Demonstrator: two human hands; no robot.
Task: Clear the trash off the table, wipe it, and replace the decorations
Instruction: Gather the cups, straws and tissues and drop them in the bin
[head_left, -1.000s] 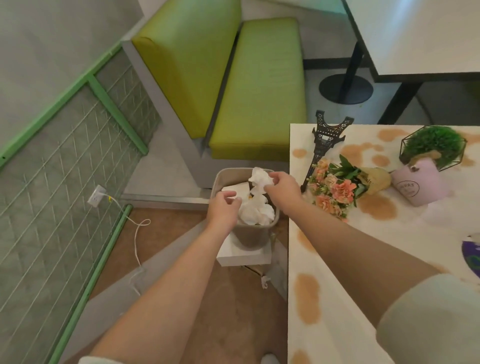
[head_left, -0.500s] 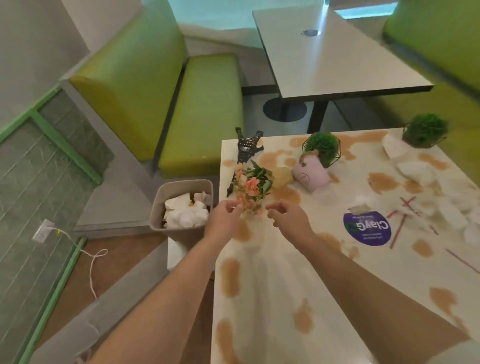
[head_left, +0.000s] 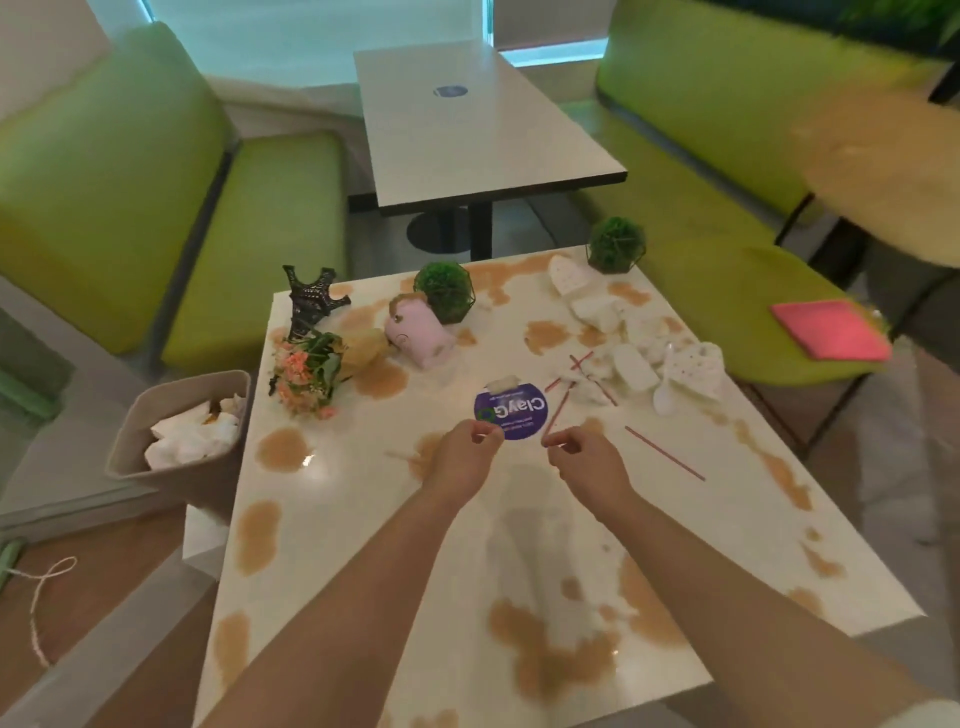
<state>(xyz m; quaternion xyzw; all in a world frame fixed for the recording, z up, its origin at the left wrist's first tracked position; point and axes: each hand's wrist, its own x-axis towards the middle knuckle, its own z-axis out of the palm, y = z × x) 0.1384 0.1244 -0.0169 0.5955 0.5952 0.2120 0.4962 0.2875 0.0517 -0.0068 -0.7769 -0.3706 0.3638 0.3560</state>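
The white table (head_left: 363, 519) is blotched with brown spills. My left hand (head_left: 465, 457) hovers by the near edge of a round purple sticker (head_left: 511, 413), fingers loosely curled and holding nothing. My right hand (head_left: 587, 462) hovers beside it, its fingertips at the near end of a thin red stick (head_left: 557, 414). Crumpled napkins and white plastic pieces (head_left: 649, 353) lie at the right of the table with more red sticks (head_left: 665, 453). At the far left lie a black Eiffel tower model (head_left: 309, 304), a flower bunch (head_left: 309, 371) and a tipped pink pot (head_left: 418, 332).
A beige bin (head_left: 176, 431) holding white napkins stands at the table's left edge. Two green ball plants (head_left: 447, 291) (head_left: 615, 244) sit at the far side. A pink cloth (head_left: 831, 330) lies on the right green bench. Another table (head_left: 467, 130) stands beyond.
Both hands left the bin, where the white napkin stays, and moved right over the table to the purple sticker. The view turned right onto the table.
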